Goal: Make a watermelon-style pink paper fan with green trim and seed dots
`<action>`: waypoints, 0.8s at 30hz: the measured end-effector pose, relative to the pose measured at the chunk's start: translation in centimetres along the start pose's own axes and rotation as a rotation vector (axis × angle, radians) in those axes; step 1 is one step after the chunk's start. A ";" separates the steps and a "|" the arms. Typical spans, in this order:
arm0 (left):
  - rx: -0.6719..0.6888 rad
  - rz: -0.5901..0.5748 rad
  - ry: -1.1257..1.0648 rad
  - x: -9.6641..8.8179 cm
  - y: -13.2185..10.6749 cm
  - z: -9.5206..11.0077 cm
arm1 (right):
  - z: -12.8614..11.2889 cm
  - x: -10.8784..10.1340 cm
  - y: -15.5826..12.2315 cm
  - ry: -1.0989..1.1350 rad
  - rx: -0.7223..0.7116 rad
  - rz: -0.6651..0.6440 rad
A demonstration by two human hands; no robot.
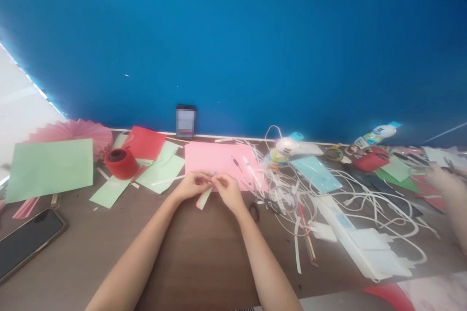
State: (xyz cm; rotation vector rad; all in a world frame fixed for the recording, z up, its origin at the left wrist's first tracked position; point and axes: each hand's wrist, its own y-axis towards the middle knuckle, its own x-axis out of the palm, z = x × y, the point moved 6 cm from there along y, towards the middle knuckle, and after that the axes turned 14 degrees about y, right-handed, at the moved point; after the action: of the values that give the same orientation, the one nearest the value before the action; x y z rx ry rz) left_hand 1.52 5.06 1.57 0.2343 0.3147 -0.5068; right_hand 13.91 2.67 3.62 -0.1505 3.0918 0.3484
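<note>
My left hand [192, 184] and my right hand [228, 189] meet above the brown table [189, 248], both pinching a narrow paper strip [204, 198] that is green and pink. The strip hangs down between my fingers, tilted to the lower left. Just behind my hands lies a pink paper sheet [215, 158] with a pen [236, 163] on it. Small scissors [254, 211] rest on the table right of my right wrist.
A red tape roll [121, 163], green paper sheets [49, 167], a red sheet [146, 143] and a pink paper fan [73, 131] lie at the left. A phone [27, 240] lies at the near left. White cables and a power strip [361, 243] clutter the right. Another person's hand [443, 180] is at far right.
</note>
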 end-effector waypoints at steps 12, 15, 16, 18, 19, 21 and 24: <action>-0.186 0.011 0.017 0.8 -0.3 -0.2 | 1.1 -0.4 -0.1 -0.082 0.034 0.093; -0.234 0.012 0.021 1.1 -0.4 -0.3 | 0.8 -0.3 -0.1 -0.123 -0.004 0.081; -0.233 0.022 0.026 1.2 -0.4 -0.3 | 0.6 -0.3 -0.1 -0.148 -0.021 0.081; -0.220 0.038 0.033 1.3 -0.3 -0.3 | 0.4 -0.1 -0.2 -0.199 -0.048 0.072; -0.210 0.045 0.041 1.4 -0.3 -0.3 | 0.3 0.0 -0.2 -0.225 -0.053 0.062; -0.185 0.061 0.062 1.5 -0.1 -0.3 | 0.2 0.3 -0.3 -0.272 -0.057 0.047; -0.180 0.083 0.061 1.3 0.0 -0.5 | -0.1 0.4 -0.4 -0.274 -0.076 0.068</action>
State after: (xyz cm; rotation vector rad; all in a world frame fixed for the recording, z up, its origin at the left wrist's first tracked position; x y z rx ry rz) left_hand 2.53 4.61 0.66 0.0881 0.4062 -0.3870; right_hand 13.54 2.18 3.63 0.0021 2.8191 0.4473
